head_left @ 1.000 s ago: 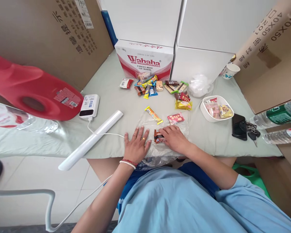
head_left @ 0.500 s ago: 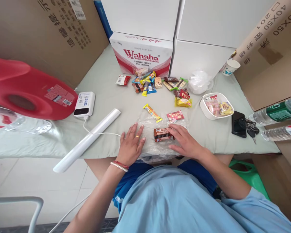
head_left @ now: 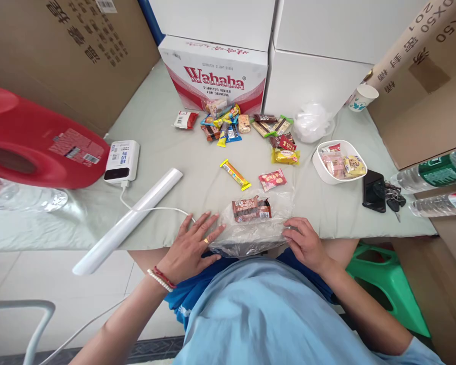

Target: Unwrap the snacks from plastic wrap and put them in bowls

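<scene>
A clear plastic bag [head_left: 268,234] lies flat at the front edge of the cloth-covered table. On it rest brown-wrapped snacks [head_left: 247,209], side by side or overlapping. My left hand [head_left: 193,246] is spread out at the bag's left edge, palm down, with a ring on one finger. At the right edge my right hand [head_left: 304,242] touches the plastic with slightly bent, parted fingers. Just beyond the bag lie a yellow-orange snack bar [head_left: 234,175] and a pink-red wrapped snack [head_left: 272,179].
Several wrapped snacks [head_left: 223,124] are heaped before the Wahaba-style water carton [head_left: 216,76]. A white bowl [head_left: 320,171] holds more packets. A crumpled plastic bag [head_left: 312,123], phone [head_left: 373,191], white tube [head_left: 129,221], cabled power bank [head_left: 122,161] and red jug [head_left: 41,137] surround the area.
Both hands have drawn nearer to my body. The right hand has left the brown-wrapped snacks and shifted to the bag's right edge. The view has tilted slightly.
</scene>
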### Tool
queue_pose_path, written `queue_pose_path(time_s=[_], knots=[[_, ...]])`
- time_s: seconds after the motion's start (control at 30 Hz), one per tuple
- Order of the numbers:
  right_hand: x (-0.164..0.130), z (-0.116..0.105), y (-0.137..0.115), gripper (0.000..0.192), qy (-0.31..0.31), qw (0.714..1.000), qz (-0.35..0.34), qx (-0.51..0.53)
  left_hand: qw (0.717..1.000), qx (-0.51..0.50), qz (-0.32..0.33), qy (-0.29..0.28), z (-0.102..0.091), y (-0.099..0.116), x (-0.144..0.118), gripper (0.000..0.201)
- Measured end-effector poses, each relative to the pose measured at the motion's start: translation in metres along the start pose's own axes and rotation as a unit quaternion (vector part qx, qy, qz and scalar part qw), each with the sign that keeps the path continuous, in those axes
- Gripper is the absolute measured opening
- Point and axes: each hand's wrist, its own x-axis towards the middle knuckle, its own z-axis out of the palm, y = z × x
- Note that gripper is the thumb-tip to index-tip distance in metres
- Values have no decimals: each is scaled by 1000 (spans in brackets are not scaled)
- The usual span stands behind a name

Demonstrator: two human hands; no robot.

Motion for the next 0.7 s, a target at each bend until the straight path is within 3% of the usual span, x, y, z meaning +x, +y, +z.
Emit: queue_pose_path(time_s=[0.17,0.27,0.4,0.5,0.6,0.7], knots=[[17,-14,-2,23,-17,1000,-12,18,993,-34,-77,80,-4,8,19,51],[21,-19,-3,22,-34,999,-19,15,989,-26,-93,112,-5,17,42,56],[29,-32,-8,18,-162,986,-40,9,991,-15,-85,101,-2,21,67,50],[43,-48,-14,21,-247,968,-40,32,982,-73,-132,112,1,18,75,32],[63,-60,-17,35,-237,971,-8,13,956,-167,-194,146,2,14,74,24],[86,-60,-15,35,-178,981,45,-66,921,-225,-260,182,5,11,70,22]])
